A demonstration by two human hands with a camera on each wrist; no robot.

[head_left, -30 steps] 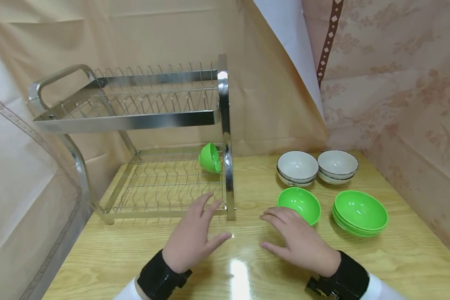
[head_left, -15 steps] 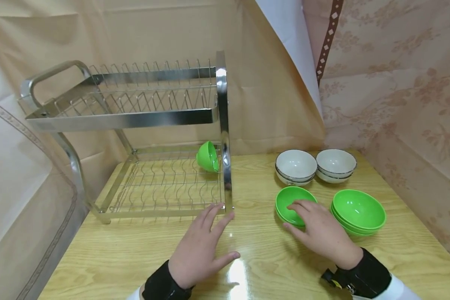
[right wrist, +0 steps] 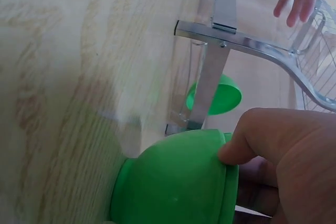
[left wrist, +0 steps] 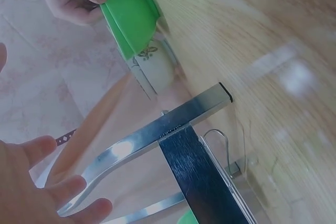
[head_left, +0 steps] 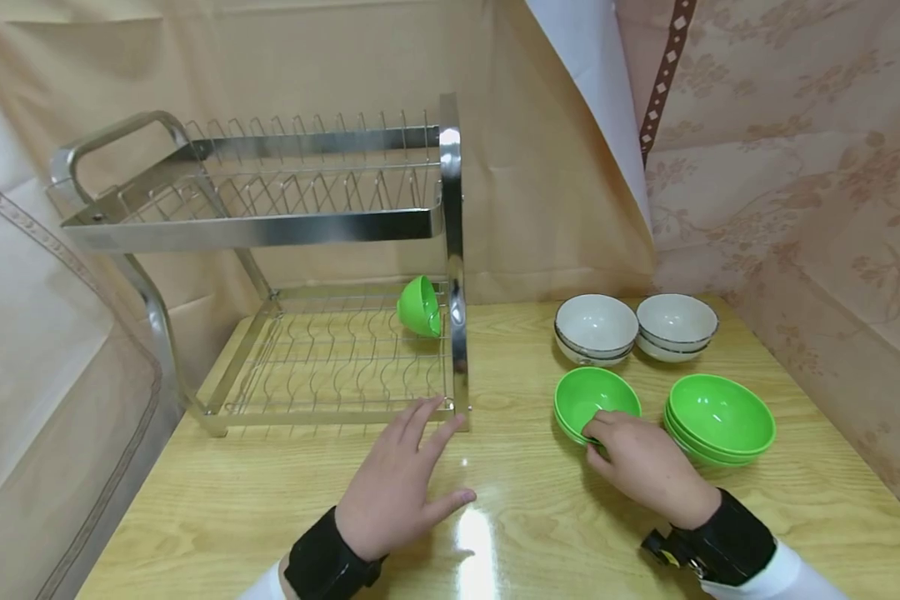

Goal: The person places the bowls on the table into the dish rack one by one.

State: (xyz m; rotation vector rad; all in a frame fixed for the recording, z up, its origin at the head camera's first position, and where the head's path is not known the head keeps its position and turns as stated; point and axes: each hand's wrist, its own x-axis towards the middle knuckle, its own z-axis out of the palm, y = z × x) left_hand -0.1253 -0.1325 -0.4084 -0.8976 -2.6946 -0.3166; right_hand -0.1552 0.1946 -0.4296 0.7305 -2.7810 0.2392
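one green bowl is pinched at its rim by the right hand, the left hand splayed.

Green bowl in all three views

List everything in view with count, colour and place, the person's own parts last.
Rack: one, silver, on the table's left
Rack bowl: at least one, green, lower tier's right end
Left green bowls: at least two, green, nested, table's right part
Right green bowls: at least two, green, nested, right of those
White bowls: at least four, white, two stacks behind the green
Table: one, light wood, beneath
Cloths: at least three; beige behind, pale left, patterned pink right
Wristbands: two, black, on wrists
Sleeves: two, white, bottom edge
Left hand: one, before the rack
Right hand: one, pinching left green bowls' rim
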